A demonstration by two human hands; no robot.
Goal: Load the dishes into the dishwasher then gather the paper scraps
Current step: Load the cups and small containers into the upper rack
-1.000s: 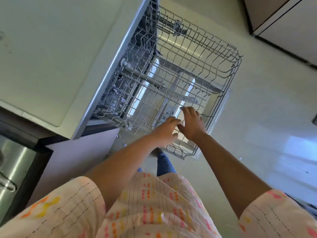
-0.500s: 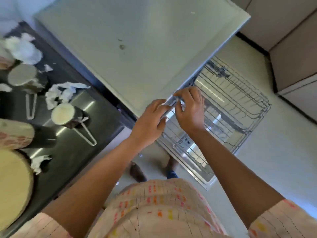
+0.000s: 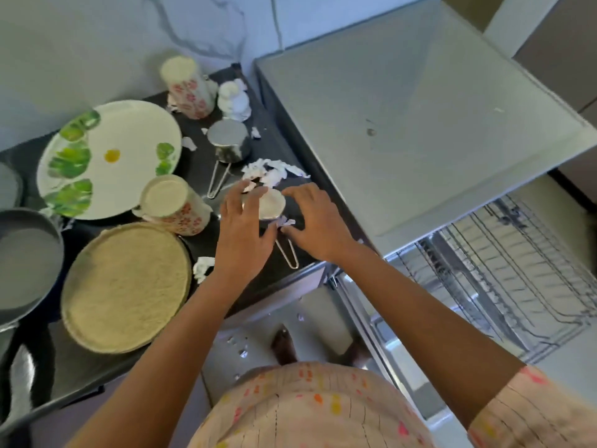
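Shiny metal measuring cup (image 3: 230, 143) — glossy dark counter (image 3: 284, 147) — crumpled white paper scraps (image 3: 271, 171), wire rack (image 3: 523, 273).

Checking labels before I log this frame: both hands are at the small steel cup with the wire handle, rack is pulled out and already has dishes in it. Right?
Not quite. In the head view the rack is pulled out but holds no dishes. The rest holds: left hand and right hand are both at the cup with the wire handle.
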